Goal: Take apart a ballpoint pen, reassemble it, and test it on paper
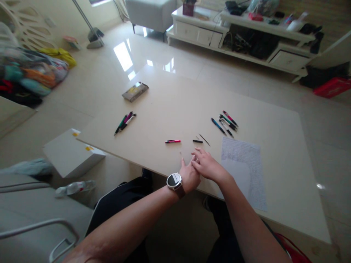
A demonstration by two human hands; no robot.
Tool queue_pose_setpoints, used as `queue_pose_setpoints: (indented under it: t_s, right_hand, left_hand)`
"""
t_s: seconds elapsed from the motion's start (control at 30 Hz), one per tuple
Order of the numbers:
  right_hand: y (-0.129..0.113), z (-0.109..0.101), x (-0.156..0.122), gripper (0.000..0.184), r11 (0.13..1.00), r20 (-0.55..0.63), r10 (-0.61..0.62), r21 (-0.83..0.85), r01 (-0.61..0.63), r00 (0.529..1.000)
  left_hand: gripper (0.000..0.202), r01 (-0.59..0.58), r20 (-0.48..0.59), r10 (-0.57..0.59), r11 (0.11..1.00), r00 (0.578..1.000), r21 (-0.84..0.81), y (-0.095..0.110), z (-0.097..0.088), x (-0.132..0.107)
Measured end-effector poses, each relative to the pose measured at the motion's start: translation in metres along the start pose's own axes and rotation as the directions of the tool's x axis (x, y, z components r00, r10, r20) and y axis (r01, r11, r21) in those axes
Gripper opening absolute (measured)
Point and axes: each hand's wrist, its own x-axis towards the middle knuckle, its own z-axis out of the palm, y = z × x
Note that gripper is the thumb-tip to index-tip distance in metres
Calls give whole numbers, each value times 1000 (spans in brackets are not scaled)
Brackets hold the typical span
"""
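Note:
My left hand [189, 176], with a round watch on its wrist, rests at the table's near edge, thumb stretched out and its other fingers partly covered. Over them lies my right hand [206, 165], fingers extended and touching the left. Nothing shows in either hand. Just beyond lie a red pen barrel [172, 141], a short black pen piece [197, 141], a thin dark refill [204, 140] and what looks like a small spring [197, 137]. A tiny pale piece [180, 153] is near my left thumb.
Several pens [227, 122] lie at the right of the white table [175, 106], above a written sheet of paper [244, 171]. More pens [125, 122] and a flat box [135, 91] are at the left. A white carton [74, 153] and a plastic bottle [75, 188] are beyond the table's left edge.

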Motion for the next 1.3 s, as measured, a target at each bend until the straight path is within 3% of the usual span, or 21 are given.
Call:
queue_pose_setpoints:
  t_s: [0.2, 0.43, 1.0, 1.3]
  right_hand:
    - [-21, 9, -1, 39, 992, 130, -67, -93, 80, 989]
    - [-31, 23, -3, 37, 975, 127, 37, -220, -9, 991]
    - [-39, 20, 5, 38, 969, 141, 92, -241, -56, 986]
    - [-42, 18, 4, 39, 969, 152, 98, -238, -60, 984]
  left_hand:
    - [61, -3, -40, 2, 1000, 999, -11, -2, 9, -3]
    - [65, -4, -47, 4, 1000, 999, -7, -2, 12, -7]
    - [63, -15, -45, 14, 999, 999, -41, -3, 19, -6]
    - [59, 24, -10, -25, 999, 1000, -34, 1, 10, -7]
